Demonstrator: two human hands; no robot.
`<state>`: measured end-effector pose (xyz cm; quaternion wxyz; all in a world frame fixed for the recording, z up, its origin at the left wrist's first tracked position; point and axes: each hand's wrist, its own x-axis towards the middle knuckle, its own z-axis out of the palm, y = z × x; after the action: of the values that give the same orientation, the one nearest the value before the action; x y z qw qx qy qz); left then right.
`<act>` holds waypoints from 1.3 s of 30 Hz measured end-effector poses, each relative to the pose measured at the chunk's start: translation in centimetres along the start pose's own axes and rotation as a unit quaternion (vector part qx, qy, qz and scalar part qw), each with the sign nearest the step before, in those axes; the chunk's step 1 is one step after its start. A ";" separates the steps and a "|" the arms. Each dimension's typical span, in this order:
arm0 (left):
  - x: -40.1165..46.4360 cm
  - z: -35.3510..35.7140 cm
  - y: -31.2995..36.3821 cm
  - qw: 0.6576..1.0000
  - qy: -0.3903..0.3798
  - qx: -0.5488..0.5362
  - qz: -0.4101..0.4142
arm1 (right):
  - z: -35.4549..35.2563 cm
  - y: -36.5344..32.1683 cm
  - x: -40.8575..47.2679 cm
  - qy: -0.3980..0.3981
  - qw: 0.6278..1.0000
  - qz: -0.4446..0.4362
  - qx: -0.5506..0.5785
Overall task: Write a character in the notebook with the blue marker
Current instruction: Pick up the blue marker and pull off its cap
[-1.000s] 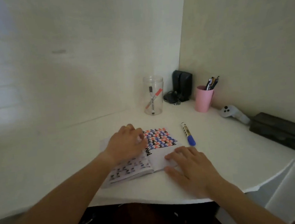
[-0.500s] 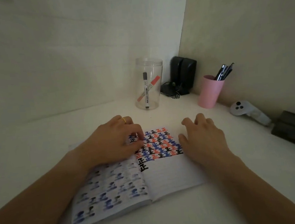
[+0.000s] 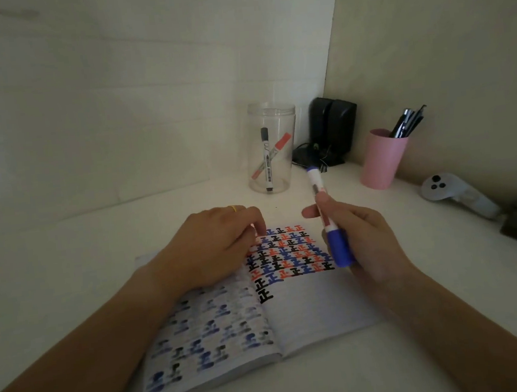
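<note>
Head view: capped blue marker held above the notebook.
Our right hand fingers grip it; left hand, fingers curled, pins the page. Risk: with the cap on, no ink transfers.

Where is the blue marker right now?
The blue marker is in the right hand, cap still on, held above the notebook's right page.

I count: two hands, one notebook, three markers, namely one blue marker and two in clear jar, one pink cup, one controller.
</note>
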<state>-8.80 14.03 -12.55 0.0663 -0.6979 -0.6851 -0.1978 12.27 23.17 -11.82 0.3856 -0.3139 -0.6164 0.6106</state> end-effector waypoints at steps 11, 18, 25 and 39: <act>-0.2 -0.3 1.2 0.994 0.051 -0.046 0.080 | 0.4 1.1 0.3 -0.072 0.991 -0.004 0.109; -0.3 -0.6 2.3 0.991 -0.008 -0.108 0.079 | 0.7 0.9 -0.2 -0.081 0.991 -0.043 0.096; 0.0 -1.2 3.4 0.963 -0.080 -0.251 0.048 | 1.2 0.7 -0.4 -0.087 0.989 -0.060 0.099; -1.2 -1.0 -1.9 0.995 -0.003 -0.094 0.017 | 0.3 0.0 -1.2 -0.054 0.997 -0.044 0.034</act>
<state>-10.86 12.63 -12.41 0.0017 -0.7129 -0.6520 -0.2581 12.59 21.95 -11.94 0.3887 -0.2397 -0.6284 0.6298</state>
